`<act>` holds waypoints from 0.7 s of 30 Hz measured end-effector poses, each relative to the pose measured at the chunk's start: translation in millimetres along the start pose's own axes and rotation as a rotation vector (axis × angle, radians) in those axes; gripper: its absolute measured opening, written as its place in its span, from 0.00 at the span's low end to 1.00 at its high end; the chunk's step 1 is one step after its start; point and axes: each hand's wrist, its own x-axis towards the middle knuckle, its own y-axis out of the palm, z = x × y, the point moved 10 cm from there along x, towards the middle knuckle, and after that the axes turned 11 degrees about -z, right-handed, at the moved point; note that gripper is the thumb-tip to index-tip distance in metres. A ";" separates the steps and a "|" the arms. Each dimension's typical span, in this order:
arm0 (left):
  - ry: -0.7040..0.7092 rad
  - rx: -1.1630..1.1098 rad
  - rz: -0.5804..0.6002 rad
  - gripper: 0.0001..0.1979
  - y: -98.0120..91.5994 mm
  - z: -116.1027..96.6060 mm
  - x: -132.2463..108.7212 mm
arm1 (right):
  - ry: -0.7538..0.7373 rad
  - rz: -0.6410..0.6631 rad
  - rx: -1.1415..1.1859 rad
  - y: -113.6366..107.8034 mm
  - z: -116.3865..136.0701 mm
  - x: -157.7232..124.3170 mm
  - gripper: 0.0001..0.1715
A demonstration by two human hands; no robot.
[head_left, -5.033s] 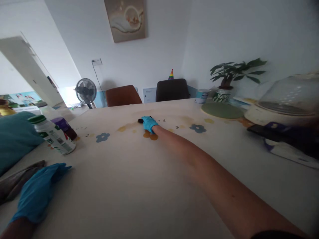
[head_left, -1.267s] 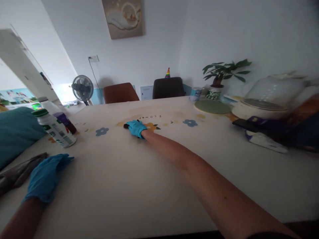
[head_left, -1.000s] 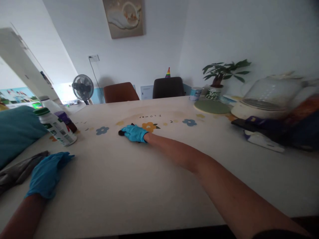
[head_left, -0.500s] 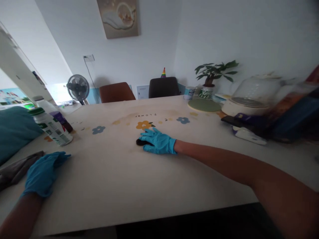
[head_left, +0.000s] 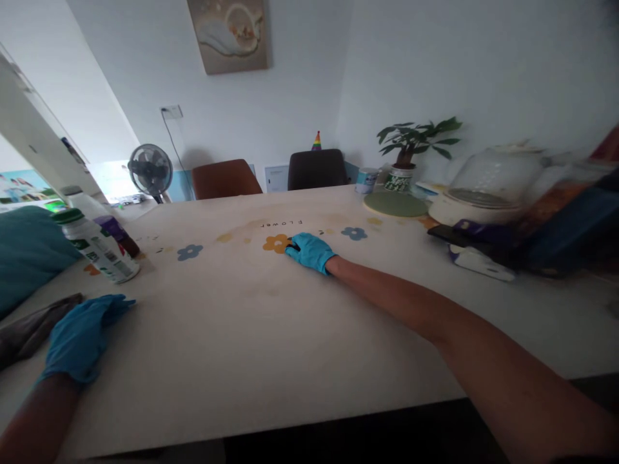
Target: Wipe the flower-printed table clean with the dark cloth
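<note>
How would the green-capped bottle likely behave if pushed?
The bottle would probably tip if pushed near its green cap, being tall and narrow. Once down, it would likely roll, given its round body. Its weight is hard to judge: the opaque sides hide the contents.

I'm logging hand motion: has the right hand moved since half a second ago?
Yes, the right hand has moved forward, from the near side of the printed orange flower to its right edge.
</note>
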 end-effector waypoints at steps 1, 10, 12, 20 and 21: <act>-0.008 -0.008 -0.002 0.34 0.7 1.5 -0.1 | 0.002 -0.006 -0.007 -0.7 0.3 -1.4 0.22; 0.001 -0.034 -0.005 0.30 -0.8 -1.1 0.2 | 0.036 0.001 -0.065 -10.9 -16.3 -7.0 0.26; 0.010 -0.044 -0.002 0.30 -1.5 -3.5 0.7 | 0.033 0.022 -0.072 -12.0 -19.4 -5.1 0.24; 0.031 -0.062 -0.002 0.31 -0.4 -2.8 1.4 | 0.053 0.092 0.034 -11.3 -7.5 30.4 0.19; 0.036 -0.062 -0.003 0.31 0.9 -1.7 0.7 | 0.041 0.083 0.064 -11.0 -0.6 36.7 0.18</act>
